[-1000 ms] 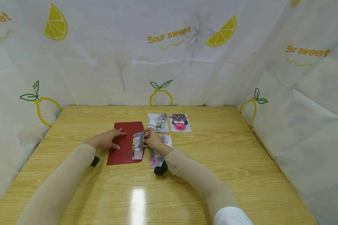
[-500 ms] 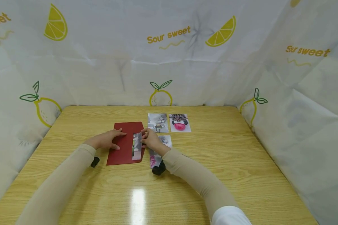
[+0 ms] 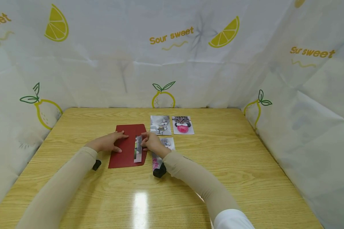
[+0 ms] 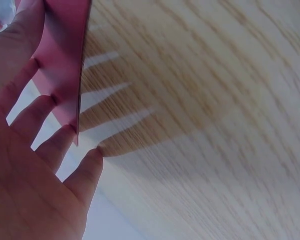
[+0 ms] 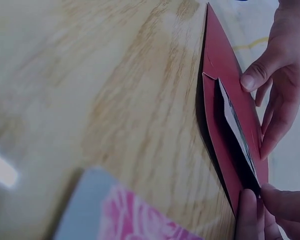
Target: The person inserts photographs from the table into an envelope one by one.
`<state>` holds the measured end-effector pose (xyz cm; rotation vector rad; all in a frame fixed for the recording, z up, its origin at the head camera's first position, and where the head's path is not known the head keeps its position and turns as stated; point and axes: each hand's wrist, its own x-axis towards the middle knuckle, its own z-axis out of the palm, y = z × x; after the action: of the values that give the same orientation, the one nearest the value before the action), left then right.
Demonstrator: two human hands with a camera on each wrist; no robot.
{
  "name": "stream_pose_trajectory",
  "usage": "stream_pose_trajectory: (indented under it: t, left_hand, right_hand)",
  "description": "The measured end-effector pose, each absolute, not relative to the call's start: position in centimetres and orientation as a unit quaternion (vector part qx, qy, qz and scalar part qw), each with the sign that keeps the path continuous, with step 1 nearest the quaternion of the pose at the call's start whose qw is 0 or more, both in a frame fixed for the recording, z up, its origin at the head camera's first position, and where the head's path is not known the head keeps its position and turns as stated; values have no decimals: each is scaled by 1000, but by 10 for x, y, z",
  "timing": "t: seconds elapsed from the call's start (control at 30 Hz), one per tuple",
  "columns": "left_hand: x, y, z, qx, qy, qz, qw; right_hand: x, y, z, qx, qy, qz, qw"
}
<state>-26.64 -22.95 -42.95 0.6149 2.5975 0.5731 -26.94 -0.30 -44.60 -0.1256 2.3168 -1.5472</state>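
1 held photo card point(image 3: 138, 149) in right-hand grip point(image 3: 153, 143): grasped along right edge, pinched between fingertips point(image 5: 282, 204). Card location: right part of red envelope point(image 3: 122, 160), narrow strip only from head view, long side running near to far; per right wrist view, seated in dark gap between red layers. Depth of card in gap: cannot tell. Left-hand grip point(image 3: 106, 142): released, fingers point(image 4: 33, 114) spread, resting on left part of red envelope.

Next outward, 3 further cards, flat on desk point(image 3: 232, 152). Just right of red envelope: pink-marked card point(image 3: 169, 143), partly covered by right-hand grip and wrist. Beyond it: grey-toned card point(image 3: 160, 125). To right of grey-toned card, just apart: cat card point(image 3: 183, 125), with bright pink round patch.

2 black wrist units point(image 3: 159, 170), 1 near each wrist. 2 tan sleeves point(image 3: 63, 178) along forearms; white cloth point(image 3: 233, 219) at upper end of right sleeve. Around desk, at back and sides: white sheet point(image 3: 111, 41), printed with yellow lemons and "Sour sweet" lettering.
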Motion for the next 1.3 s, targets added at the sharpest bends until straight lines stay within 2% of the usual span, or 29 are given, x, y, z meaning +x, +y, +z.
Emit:
stream_pose_trajectory:
  t: [0.23, 0.77, 1.3]
  left_hand:
    - [-265, -229, -428, 219, 932, 207, 204]
    - [-266, -229, -429, 219, 931, 207, 205]
    - [-267, -230, -430, 224, 930, 206, 204]
  right_hand:
    - [-270, -4, -446, -52, 816, -545, 187]
    - [-266, -5, -447, -51, 826, -535, 167]
    - [-265, -7, -443, -46, 821, -535, 194]
